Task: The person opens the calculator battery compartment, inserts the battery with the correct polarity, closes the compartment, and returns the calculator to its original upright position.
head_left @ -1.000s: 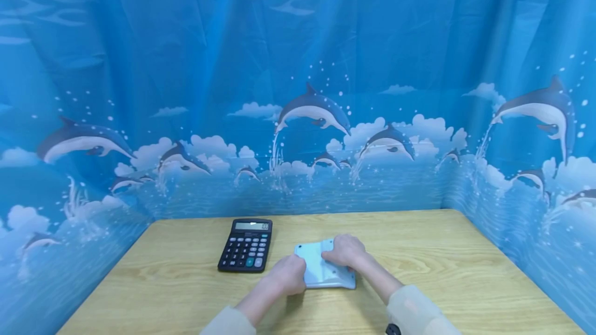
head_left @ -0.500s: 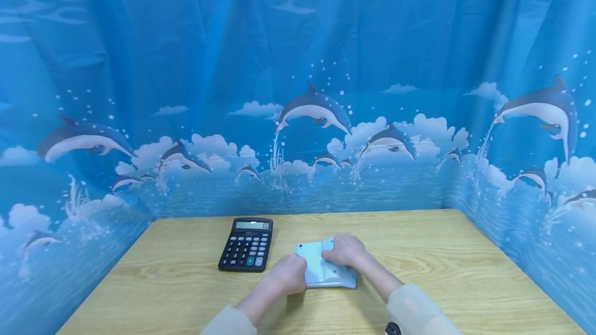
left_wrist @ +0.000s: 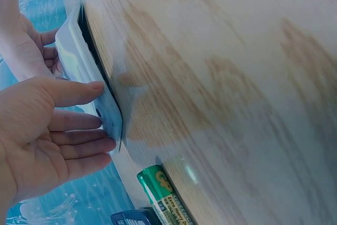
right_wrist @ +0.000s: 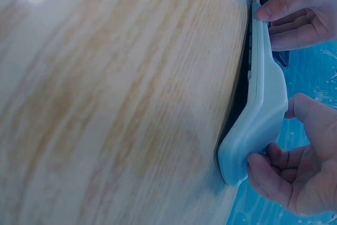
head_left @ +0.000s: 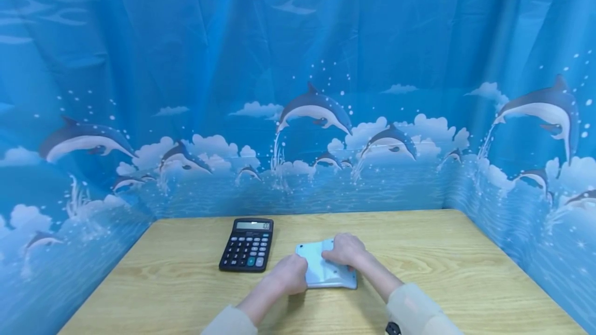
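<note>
**Blue calculator being gripped face down between two hands**

At the left of the counter, a black calculator is lying keys up, apparently being left aside with its display readable. A green battery is being shown only by the left wrist view, lying on the counter near the left hand. The left edge of the blue calculator is being pinched between that hand's thumb and fingers, probably so that it is kept from sliding. The blue calculator is being held low over the counter, its screwed back up; whether it is touching cannot be told. The thicker right end is being gripped by the right hand, its fingers curling round the side, the thumb resting on the back, likely for counter-support.
</note>
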The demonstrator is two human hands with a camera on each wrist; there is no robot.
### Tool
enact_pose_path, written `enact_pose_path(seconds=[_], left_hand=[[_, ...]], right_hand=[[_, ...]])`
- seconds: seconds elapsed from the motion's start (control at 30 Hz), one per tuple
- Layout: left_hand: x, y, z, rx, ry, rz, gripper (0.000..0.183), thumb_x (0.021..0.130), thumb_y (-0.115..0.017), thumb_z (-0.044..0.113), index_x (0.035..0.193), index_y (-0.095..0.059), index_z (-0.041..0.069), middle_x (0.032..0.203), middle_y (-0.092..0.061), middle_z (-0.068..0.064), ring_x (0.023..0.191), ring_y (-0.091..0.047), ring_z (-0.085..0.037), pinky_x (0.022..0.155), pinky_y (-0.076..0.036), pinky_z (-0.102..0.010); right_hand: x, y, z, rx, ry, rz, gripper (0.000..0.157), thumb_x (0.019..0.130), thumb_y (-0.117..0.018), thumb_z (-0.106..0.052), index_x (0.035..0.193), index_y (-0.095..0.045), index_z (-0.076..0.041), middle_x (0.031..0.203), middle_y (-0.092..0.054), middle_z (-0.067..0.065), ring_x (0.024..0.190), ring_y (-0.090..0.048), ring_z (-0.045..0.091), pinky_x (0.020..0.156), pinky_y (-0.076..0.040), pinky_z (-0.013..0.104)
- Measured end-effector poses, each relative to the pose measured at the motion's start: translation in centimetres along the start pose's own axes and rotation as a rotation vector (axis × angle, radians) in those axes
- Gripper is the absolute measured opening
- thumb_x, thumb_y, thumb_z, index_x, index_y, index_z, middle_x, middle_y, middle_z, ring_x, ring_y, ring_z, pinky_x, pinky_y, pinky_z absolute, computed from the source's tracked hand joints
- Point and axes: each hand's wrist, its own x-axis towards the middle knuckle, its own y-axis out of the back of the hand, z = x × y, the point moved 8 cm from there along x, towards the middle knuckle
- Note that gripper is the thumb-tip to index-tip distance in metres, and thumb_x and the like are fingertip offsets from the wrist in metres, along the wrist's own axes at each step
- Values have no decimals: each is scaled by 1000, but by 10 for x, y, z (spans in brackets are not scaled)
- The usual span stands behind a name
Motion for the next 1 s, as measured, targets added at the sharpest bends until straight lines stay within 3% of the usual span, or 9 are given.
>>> enact_pose_path(seconds=[0.27, 0.57, 0.8, 1.0], left_hand=[[-1, 1, 0, -1, 10, -8, 11, 68, -71, 5, 73, -61, 5, 65, -50, 0, 58, -46, -10, 58, -45, -22], [-3, 0, 1, -8, -6, 12, 11, 66, -68, 3, 68, -58, 5, 65, -49, -1, 57, -45, -11, 56, -44, -22], [-3, -1, 1, -9, -6, 12, 10, 66, -68, 3, 71, -59, 4, 66, -50, -2, 58, -45, -11, 57, -45, -23], [-3, 1, 1, 2, -25, 35, 11, 65, -69, 4, 69, -59, 5, 66, -50, -2, 58, -44, -11, 57, -44, -22]], right_hand=[[2, 2, 2, 18, -26, -32, 38, 81, -64, -37, 57, -46, -13, 47, -36, -4, 36, -44, 10, 33, -37, 19], [-3, 6, 1, 19, -18, -37, 34, 83, -64, -35, 64, -49, -11, 57, -43, 1, 42, -49, 12, 39, -46, 25], [-4, 9, -2, -42, -4, -15, 35, 82, -64, -35, 60, -47, -14, 53, -41, -2, 42, -40, 10, 38, -33, 21], [-4, 16, -5, -29, 43, 38, 33, 79, -64, -29, 57, -45, -15, 50, -37, -4, 45, -32, 10, 42, -25, 23]])
